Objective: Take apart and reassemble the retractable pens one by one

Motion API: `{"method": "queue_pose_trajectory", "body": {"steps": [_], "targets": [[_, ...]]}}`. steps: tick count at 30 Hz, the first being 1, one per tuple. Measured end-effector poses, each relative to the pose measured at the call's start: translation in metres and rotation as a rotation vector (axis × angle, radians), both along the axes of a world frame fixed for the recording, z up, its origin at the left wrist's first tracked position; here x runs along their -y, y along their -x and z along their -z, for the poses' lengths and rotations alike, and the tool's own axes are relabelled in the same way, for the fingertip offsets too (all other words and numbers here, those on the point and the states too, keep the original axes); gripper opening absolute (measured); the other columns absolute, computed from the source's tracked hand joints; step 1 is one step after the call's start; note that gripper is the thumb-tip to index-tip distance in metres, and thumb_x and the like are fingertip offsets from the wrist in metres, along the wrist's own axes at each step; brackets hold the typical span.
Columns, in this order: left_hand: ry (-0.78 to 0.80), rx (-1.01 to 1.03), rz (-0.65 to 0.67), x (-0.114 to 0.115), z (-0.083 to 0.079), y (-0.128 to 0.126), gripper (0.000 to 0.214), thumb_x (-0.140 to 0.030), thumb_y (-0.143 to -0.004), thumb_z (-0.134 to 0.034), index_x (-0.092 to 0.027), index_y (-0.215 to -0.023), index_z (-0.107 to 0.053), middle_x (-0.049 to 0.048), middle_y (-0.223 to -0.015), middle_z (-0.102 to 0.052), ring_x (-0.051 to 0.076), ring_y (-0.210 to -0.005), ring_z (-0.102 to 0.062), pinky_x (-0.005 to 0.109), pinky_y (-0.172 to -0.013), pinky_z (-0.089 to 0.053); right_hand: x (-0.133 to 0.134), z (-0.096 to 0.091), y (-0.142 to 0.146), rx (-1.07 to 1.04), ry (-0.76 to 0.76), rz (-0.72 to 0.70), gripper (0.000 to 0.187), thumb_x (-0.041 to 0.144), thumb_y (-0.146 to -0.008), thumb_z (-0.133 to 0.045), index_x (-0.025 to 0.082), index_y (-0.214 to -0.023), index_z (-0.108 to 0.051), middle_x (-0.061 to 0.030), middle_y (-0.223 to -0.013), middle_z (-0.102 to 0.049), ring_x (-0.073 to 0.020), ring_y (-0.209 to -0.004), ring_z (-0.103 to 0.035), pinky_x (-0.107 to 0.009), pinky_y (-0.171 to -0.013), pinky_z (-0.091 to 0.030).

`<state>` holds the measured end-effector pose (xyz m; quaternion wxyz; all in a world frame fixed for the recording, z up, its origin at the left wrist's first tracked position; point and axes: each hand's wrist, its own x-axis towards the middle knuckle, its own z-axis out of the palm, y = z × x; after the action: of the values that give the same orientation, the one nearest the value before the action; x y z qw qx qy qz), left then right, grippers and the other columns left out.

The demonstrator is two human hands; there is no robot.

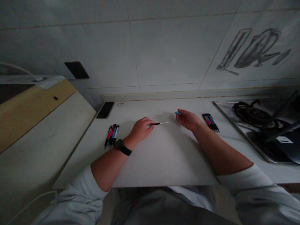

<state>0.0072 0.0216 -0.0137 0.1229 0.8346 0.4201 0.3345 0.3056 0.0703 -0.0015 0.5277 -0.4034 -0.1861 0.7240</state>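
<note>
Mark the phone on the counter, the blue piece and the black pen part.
Phone point(105, 110): head view, middle of its dark screen.
Blue piece point(177, 112): head view, its exposed end.
Black pen part point(157, 124): head view, its black section, beside the thin white rod.

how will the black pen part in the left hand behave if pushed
The black pen part looks slim and rounded, so it may roll if laid down and nudged. Small in the left hand, it is probably light. The thin pale rod jutting from it looks straight, so likely stiff, though it might bend under a sideways push.
</note>
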Motion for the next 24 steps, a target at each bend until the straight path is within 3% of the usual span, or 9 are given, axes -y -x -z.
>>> {"method": "queue_pose_trajectory", "body": {"steps": [3,8,16,24], "targets": [[-0.014,0.042,-0.02,0.001,-0.002,0.0,0.012,-0.024,-0.097,-0.066,-0.021,-0.104,-0.076,0.0037,-0.097,-0.072,0.018,-0.092,-0.068,0.033,-0.085,-0.054,0.003,0.0,0.005,0.052,0.031,-0.027,0.012,0.008,-0.095,-0.06,0.018,-0.088,-0.06,-0.0039,-0.071,-0.07,-0.0114,-0.06,-0.066,-0.018,-0.056,-0.06],[-0.039,0.081,-0.038,0.001,-0.005,0.0,0.012,-0.024,-0.097,-0.066,-0.021,-0.104,-0.076,0.0035,-0.096,-0.073,0.017,-0.091,-0.068,0.032,-0.084,-0.054,0.011,0.0,0.015,0.122,-0.033,-0.055,0.017,0.002,-0.09,-0.063,0.019,-0.087,-0.061,-0.0004,-0.071,-0.069,-0.0111,-0.064,-0.069,-0.018,-0.062,-0.061],[-0.026,0.058,-0.041,0.001,-0.005,0.0,0.012,-0.025,-0.098,-0.065,-0.021,-0.103,-0.075,0.0039,-0.096,-0.073,0.018,-0.09,-0.068,0.033,-0.084,-0.054,0.012,0.006,0.019,0.215,-0.126,-0.114,0.016,0.013,-0.083,-0.077,0.02,-0.086,-0.063,-0.001,-0.079,-0.069,-0.0114,-0.071,-0.069,-0.02,-0.068,-0.062],[-0.03,0.06,-0.035,0.002,-0.006,0.0,0.011,-0.024,-0.097,-0.066,-0.02,-0.101,-0.075,0.0037,-0.094,-0.073,0.017,-0.089,-0.068,0.032,-0.083,-0.053,0.012,0.009,0.02,0.252,-0.187,-0.063,0.021,0.018,-0.078,-0.084,0.022,-0.083,-0.063,-0.0012,-0.079,-0.069,-0.0133,-0.074,-0.07,-0.023,-0.067,-0.064]]}}
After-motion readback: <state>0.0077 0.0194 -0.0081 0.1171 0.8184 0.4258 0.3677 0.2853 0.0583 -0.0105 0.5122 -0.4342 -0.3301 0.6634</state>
